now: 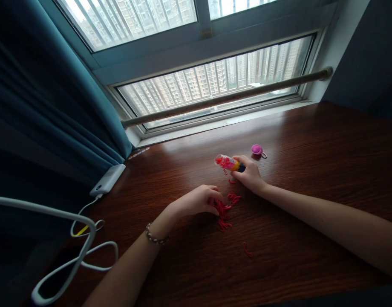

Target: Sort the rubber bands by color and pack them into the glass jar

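My right hand [249, 175] is wrapped around a small clear bottle [226, 162], tilted with its open end to the left. Red pieces show inside it, and its lower part is yellow and dark blue. My left hand [203, 200] is at a pile of thin red rubber bands [222, 211] on the table, its thumb and fingers curled in on some of them. Between the hands lies a smaller clump of the same bands. A few single ones are scattered nearby. Beyond my right hand rests a pink cap [256, 149] with a loop.
The brown wooden table [295, 149] runs up to a barred window with a metal rail [228, 99]. At the left, a white power bank [108, 180] with a cable lies beside a blue curtain [96, 106]. A thick white cable [87, 249] loops at the lower left.
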`<state>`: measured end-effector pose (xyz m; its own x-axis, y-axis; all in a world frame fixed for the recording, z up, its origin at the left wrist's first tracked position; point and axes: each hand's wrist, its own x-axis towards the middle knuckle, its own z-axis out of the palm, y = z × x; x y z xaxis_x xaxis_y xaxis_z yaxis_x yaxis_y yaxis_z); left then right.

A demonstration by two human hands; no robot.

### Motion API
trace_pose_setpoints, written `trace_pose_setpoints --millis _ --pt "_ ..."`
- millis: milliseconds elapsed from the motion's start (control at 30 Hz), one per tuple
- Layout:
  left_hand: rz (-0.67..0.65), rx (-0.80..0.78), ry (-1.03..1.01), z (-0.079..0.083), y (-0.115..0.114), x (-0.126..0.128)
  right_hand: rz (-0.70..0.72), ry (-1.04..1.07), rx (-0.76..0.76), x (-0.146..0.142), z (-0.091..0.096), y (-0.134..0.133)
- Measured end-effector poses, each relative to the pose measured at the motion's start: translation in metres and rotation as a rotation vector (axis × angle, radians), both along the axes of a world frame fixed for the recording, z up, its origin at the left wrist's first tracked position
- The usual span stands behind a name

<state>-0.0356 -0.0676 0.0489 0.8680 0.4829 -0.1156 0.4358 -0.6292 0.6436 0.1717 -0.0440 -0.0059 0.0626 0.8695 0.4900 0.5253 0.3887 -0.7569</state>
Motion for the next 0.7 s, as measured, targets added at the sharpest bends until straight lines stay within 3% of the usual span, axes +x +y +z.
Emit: trace_pose_setpoints --millis 133,200,267,367,467,600,700 --pt "0.028 -0.011 -0.062 -0.004 0.001 0.000 0.005 -0.002 0.002 0.000 0.001 0.000" --pt "0.114 -0.045 -0.124 -0.009 0.005 -0.003 0.005 0.000 0.002 0.000 0.001 0.000" --pt "0.282 -0.134 -0.238 -0.018 0.014 -0.008 -0.001 -0.004 0.006 0.000 0.001 0.001" --pt "0.645 -0.326 -0.530 -0.035 0.033 -0.019 -0.018 -0.042 0.010 0.001 -0.001 0.002" --pt "0.877 -0.375 -0.805 -0.049 0.047 -0.028 -0.031 -0.115 -0.004 0.001 -0.002 0.001" --pt "0.884 -0.272 -0.853 -0.053 0.046 -0.025 -0.034 -0.241 0.001 -0.002 0.001 -0.007" --pt "0.799 -0.036 -0.751 -0.051 0.036 -0.017 -0.032 -0.319 0.024 -0.005 0.005 -0.012"
